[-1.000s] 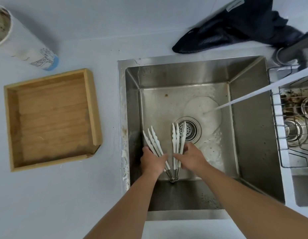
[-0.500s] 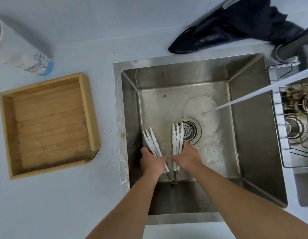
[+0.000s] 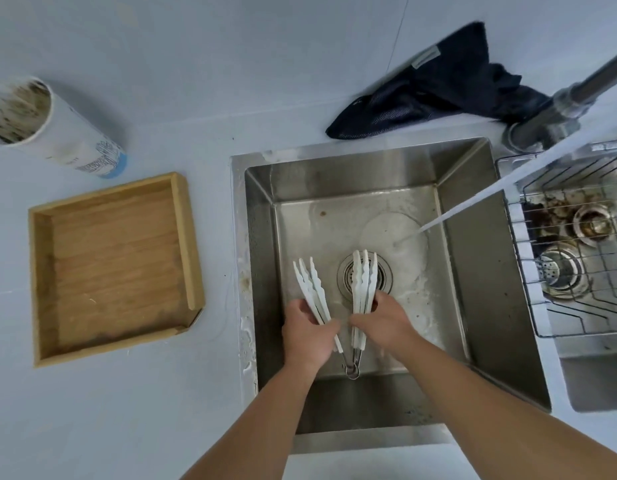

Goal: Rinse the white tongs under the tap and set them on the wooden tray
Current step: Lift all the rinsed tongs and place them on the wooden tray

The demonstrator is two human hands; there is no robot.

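— Two hands were seen down in the sink. What was held by each one?

— White tongs were held by both. One arm of the tongs was wrapped by the left hand, with the fingers curled shut around it. The other arm was gripped by the right hand, also closed tight on it. The two arms were spread apart like a V, and they were joined at a small metal loop near the wrists.

— Where were the tongs kept?

— They were held low inside the steel sink, with the right-hand tips over the round drain. Whether the bottom was touched by them could not be told.

— Was the water turned on?

— Yes. A thin stream of water was poured from the tap at the back right. The sink floor was hit by it just past the drain, to the right of the tongs. The tongs were not touched by the stream.

— What else was seen around the sink?

— A wooden tray was set on the pale counter to the left, well apart from the tongs. A white paper cup was laid on its side behind the tray. A dark cloth was left behind the sink. A wire rack was placed on the right.
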